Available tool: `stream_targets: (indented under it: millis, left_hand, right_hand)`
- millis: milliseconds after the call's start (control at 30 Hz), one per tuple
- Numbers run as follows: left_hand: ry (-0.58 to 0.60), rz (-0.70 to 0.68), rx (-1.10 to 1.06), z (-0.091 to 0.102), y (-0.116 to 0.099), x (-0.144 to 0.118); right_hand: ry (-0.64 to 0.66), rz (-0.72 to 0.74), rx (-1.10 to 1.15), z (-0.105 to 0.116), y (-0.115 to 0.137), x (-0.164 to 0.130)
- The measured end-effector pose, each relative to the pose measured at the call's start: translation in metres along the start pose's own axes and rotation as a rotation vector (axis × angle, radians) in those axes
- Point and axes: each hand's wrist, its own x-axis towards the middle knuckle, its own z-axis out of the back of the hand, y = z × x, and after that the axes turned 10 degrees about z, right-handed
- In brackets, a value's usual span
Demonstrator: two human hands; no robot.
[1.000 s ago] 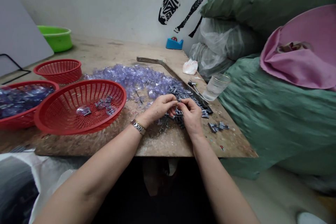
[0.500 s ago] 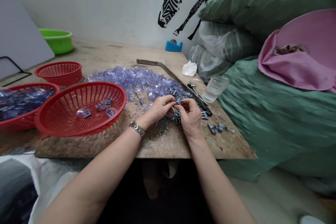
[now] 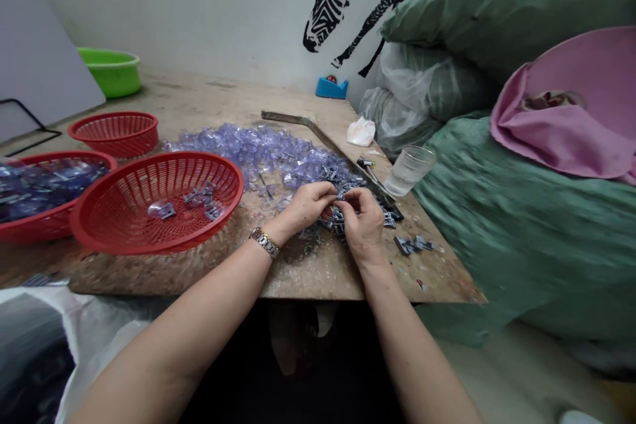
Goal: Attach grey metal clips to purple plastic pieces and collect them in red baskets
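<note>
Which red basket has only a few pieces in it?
Find the wooden table. Three red baskets sit on its left side. It is the big one nearest the left hand, holding just a few parts, while one neighbour is full and the other small.

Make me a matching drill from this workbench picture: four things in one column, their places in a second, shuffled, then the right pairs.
Things
1. green basin
2. drinking glass
3. blue tape dispenser
4. wristwatch

Places
A. against the wall, below the zebra picture
B. on the left hand's wrist
C. far left corner of the table
D. right edge of the table, beside the green sacks

Pairs: 1-C, 2-D, 3-A, 4-B
</note>
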Motion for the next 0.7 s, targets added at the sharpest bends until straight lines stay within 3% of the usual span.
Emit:
stream_targets:
  millis: [200, 400, 567, 700]
  left_hand:
    - [0.001, 0.022, -0.003, -0.001, -0.002, -0.001]
    - [0.078, 0.065, -0.083, 0.008, -0.007, -0.002]
    - [0.139, 0.01, -0.129, 0.02, -0.003, 0.001]
    - [0.084, 0.024, -0.113, 0.022, 0.005, 0.009]
  right_hand:
    - [0.008, -0.049, 0.04, 0.0, -0.001, 0.001]
    - [-0.012, -0.053, 0.062, -0.002, 0.003, 0.009]
    - [-0.058, 0.002, 0.108, -0.004, 0.016, 0.038]
    - [-0.046, 0.062, 0.267, -0.021, 0.047, 0.067]
